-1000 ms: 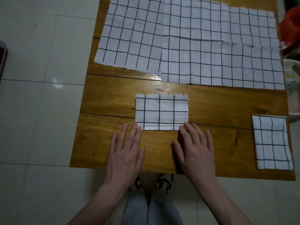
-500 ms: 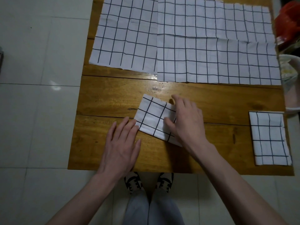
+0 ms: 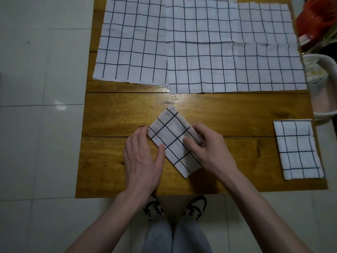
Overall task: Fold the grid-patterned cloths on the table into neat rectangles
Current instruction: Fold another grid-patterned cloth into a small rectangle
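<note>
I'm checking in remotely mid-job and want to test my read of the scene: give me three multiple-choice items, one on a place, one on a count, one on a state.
1. Where does the finished folded cloth lie?
A. at the table's near right corner
B. at the far left corner
C. on the floor

2. How many unfolded cloths lie flat across the far part of the wooden table?
A. none
B. two
C. five

3. How does the small folded cloth between the hands lie?
A. square to the table edge
B. turned at a slant to it
C. spread fully open

Answers:
1 A: it sits by the near right edge.
2 B: a left cloth and a larger right cloth.
3 B: the left hand and right hand hold it cornerwise.
</note>
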Motion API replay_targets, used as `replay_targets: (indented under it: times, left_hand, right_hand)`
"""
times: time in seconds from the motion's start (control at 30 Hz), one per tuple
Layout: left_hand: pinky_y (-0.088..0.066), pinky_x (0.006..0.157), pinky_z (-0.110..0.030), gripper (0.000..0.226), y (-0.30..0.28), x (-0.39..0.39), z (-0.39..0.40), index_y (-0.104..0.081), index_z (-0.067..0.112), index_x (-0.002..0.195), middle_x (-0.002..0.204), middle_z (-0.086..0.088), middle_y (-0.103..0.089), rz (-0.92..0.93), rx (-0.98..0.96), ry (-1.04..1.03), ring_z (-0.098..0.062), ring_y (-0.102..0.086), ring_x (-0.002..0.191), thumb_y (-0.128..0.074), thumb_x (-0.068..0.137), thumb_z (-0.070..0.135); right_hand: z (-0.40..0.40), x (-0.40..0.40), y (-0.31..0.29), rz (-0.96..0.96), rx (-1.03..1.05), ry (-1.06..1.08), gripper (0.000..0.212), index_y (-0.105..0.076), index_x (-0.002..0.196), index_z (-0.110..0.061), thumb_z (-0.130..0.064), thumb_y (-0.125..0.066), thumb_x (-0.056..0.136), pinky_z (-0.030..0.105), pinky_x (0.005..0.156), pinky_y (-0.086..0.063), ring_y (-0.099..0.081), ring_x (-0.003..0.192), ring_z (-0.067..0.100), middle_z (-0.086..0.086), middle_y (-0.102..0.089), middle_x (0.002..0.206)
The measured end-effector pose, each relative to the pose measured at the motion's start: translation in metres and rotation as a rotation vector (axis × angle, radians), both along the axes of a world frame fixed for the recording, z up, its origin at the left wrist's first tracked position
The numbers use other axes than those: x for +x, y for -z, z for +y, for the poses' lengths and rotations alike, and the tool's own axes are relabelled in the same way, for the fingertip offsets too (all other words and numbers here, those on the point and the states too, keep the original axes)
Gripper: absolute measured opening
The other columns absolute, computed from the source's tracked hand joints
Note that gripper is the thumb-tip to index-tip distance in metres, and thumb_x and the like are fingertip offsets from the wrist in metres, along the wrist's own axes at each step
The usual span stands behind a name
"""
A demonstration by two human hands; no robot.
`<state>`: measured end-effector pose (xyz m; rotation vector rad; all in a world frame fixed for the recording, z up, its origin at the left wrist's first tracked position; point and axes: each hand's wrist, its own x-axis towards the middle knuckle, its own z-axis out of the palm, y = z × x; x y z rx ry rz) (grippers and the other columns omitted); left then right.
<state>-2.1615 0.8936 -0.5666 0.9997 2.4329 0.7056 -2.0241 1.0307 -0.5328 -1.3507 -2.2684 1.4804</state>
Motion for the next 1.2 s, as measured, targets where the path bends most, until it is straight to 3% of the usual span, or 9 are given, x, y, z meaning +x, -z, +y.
replay_targets:
  times: [0.13,0.23,0.33,0.4,0.57,0.67,0.77,0.87,1.2]
  left_hand:
    - [-0.035,0.106,-0.031,0.060,-0.011,0.007,0.008,-0.036,0.024,0.156,0.136,0.009,-0.052,-0.125,0.013,-0.024,-0.007,-0.040,0.127,-0.054,0.102,0.043]
    - [-0.051,0.096,-0.031,0.049,-0.019,0.012,0.014,-0.043,0.036,0.150,0.120,0.023,-0.060,-0.442,0.066,-0.130,-0.003,-0.057,0.116,-0.056,0.103,0.041]
    - [-0.062,0.081,-0.030,0.029,-0.030,0.021,0.025,-0.060,0.029,0.133,0.109,0.012,-0.072,-0.773,0.124,-0.239,-0.006,-0.070,0.101,-0.055,0.104,0.032]
    - [-0.062,0.073,-0.026,0.018,-0.035,0.027,0.032,-0.067,0.023,0.119,0.106,0.005,-0.075,-0.872,0.188,-0.292,-0.009,-0.074,0.097,-0.056,0.105,0.023]
    - [-0.059,0.067,-0.020,0.010,-0.046,0.045,0.049,-0.067,0.017,0.106,0.104,-0.002,-0.072,-0.837,0.265,-0.310,-0.004,-0.072,0.088,-0.058,0.103,0.013]
    - [-0.059,0.068,-0.018,0.010,-0.048,0.058,0.058,-0.067,0.019,0.106,0.105,-0.001,-0.069,-0.772,0.264,-0.290,0.001,-0.069,0.085,-0.059,0.103,0.013]
    - [-0.060,0.081,-0.026,0.010,-0.048,0.072,0.067,-0.069,0.021,0.107,0.107,0.000,-0.069,-0.708,0.253,-0.286,0.000,-0.067,0.089,-0.062,0.101,0.016]
    - [-0.057,0.073,-0.021,0.011,-0.048,0.090,0.076,-0.069,0.024,0.103,0.101,0.003,-0.068,-0.688,0.264,-0.297,0.006,-0.063,0.081,-0.063,0.101,0.015]
    - [-0.055,0.072,-0.018,0.009,-0.039,0.161,0.104,-0.066,0.024,0.104,0.099,-0.003,-0.067,-0.668,0.282,-0.389,0.000,-0.060,0.079,-0.063,0.101,0.016]
  right_hand:
    - [-0.004,0.019,-0.015,0.172,-0.228,0.144,0.020,-0.065,0.119,-0.027,-0.028,-0.066,0.099,0.028,0.078,-0.062,-0.069,0.101,0.002,-0.013,-0.071,0.110]
    - [-0.005,0.030,-0.024,0.282,-0.326,0.234,0.018,-0.065,0.116,-0.024,-0.022,-0.066,0.098,0.024,0.075,-0.061,-0.070,0.101,0.003,-0.016,-0.071,0.110]
    - [-0.006,0.036,-0.026,0.337,-0.395,0.317,0.018,-0.065,0.115,-0.024,-0.019,-0.066,0.097,0.022,0.069,-0.060,-0.070,0.099,0.004,-0.018,-0.071,0.108]
    - [-0.004,0.041,-0.025,0.342,-0.412,0.347,0.019,-0.065,0.115,-0.026,-0.019,-0.065,0.097,0.023,0.067,-0.060,-0.071,0.099,0.003,-0.019,-0.072,0.107]
    - [0.009,0.062,-0.026,0.259,-0.305,0.349,0.012,-0.067,0.112,-0.024,-0.029,-0.061,0.102,0.020,0.068,-0.059,-0.072,0.095,0.003,-0.016,-0.073,0.103]
    - [0.019,0.081,-0.024,0.192,-0.192,0.382,0.016,-0.070,0.105,-0.026,-0.035,-0.057,0.104,0.026,0.072,-0.059,-0.069,0.090,0.006,-0.011,-0.072,0.097]
    - [0.030,0.100,-0.021,0.163,-0.174,0.433,0.011,-0.071,0.104,-0.032,-0.035,-0.060,0.102,0.034,0.076,-0.061,-0.067,0.089,0.014,-0.005,-0.071,0.094]
    - [0.041,0.118,-0.019,0.150,-0.185,0.411,0.011,-0.071,0.105,-0.031,-0.036,-0.062,0.102,0.037,0.077,-0.062,-0.068,0.091,0.018,-0.003,-0.071,0.095]
    - [0.074,0.179,-0.014,0.043,-0.060,0.359,0.010,-0.069,0.108,-0.026,-0.030,-0.064,0.101,0.008,0.073,-0.051,-0.061,0.091,-0.007,-0.012,-0.067,0.094]
